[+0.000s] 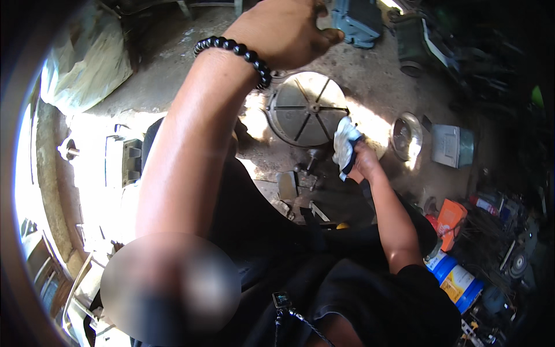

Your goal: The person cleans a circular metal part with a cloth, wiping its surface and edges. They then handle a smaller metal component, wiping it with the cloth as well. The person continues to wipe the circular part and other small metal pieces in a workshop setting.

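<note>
One bare left hand [289, 34] is at 12 o'clock, grip unclear; a round, grey, slotted metal plate [307, 111] is at 1. At 2, a crumpled white-and-dark cloth [343, 144] is squeezed by the bare right hand [365, 160]; how much is done doesn't show.

My right hand [364, 162] grips a pale, dark-edged cloth [345, 141] near a slotted round plate [309, 110]; my left hand [283, 32], wearing a black beaded bracelet [250, 56], extends forward.

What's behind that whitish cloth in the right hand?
Past the cloth, the slotted round metal plate shows at its upper left and sunlit floor at its upper right. Whatever lies directly behind the cloth and right hand is covered.
</note>
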`<state>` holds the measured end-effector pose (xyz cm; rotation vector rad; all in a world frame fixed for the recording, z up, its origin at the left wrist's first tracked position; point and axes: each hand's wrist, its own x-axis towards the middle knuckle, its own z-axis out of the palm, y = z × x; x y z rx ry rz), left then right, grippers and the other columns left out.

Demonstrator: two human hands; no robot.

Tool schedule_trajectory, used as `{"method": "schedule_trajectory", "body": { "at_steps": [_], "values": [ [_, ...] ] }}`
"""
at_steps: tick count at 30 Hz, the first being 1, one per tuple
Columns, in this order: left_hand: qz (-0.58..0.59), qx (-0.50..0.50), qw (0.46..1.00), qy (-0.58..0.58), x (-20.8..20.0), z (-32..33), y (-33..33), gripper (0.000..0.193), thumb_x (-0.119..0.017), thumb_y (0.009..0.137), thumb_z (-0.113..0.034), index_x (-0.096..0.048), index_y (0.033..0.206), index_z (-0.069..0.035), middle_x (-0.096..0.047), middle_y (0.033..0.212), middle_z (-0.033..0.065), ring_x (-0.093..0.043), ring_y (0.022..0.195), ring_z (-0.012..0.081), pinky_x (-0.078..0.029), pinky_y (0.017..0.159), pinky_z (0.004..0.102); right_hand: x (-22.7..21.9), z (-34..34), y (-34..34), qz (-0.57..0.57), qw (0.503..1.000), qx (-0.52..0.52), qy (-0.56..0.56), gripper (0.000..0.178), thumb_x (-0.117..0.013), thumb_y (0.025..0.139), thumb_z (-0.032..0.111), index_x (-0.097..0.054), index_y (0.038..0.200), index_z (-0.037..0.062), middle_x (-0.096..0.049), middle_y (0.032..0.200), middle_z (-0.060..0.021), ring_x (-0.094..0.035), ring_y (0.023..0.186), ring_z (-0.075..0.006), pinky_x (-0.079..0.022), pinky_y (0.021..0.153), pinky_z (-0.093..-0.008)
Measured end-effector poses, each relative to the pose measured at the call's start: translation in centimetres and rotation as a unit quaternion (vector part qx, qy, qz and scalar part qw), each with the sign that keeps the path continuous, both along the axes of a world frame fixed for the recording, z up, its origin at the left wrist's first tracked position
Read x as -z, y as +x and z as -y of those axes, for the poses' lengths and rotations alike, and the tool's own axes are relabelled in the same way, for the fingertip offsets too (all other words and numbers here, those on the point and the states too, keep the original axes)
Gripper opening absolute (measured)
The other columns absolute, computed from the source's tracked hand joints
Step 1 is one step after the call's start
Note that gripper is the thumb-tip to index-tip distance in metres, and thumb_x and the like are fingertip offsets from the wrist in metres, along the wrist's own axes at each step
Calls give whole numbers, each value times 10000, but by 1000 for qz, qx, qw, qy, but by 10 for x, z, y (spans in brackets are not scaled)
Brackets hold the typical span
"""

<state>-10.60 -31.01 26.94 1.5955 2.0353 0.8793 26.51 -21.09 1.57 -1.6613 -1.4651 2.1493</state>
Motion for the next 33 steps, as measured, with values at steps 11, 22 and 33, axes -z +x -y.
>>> {"method": "schedule_trajectory", "body": {
  "at_steps": [11,22,33],
  "values": [
    [108,-9,989,98,43,-22,90,902,-481,911,-703,-401,1449,17,-487,1379,329,-499,1283,432,-394,1088,441,-169,31,-38,-504,822,258,-55,578,-459,932,463,-552,1345,69,-591,1351,-125,-563,1237,-330,-413,1081,-502],
    [848,14,523,77,64,-27,137,362,-448,1000,-444,-613,1100,-138,-671,1039,45,-649,987,205,-530,899,384,-196,43,-140,-190,705,-15,683,599,-424,1017,468,-490,1374,-8,-441,1466,-230,-421,1340,-407,-284,1129,-463],
    [833,65,545,71,60,-34,136,883,-299,873,-820,-412,1414,-131,-485,1388,138,-415,1334,306,-328,1091,506,-255,49,-137,-210,634,61,742,402,-576,977,332,-613,1230,22,-653,1166,-162,-634,1038,-293,-480,914,-401]
  ]
}}
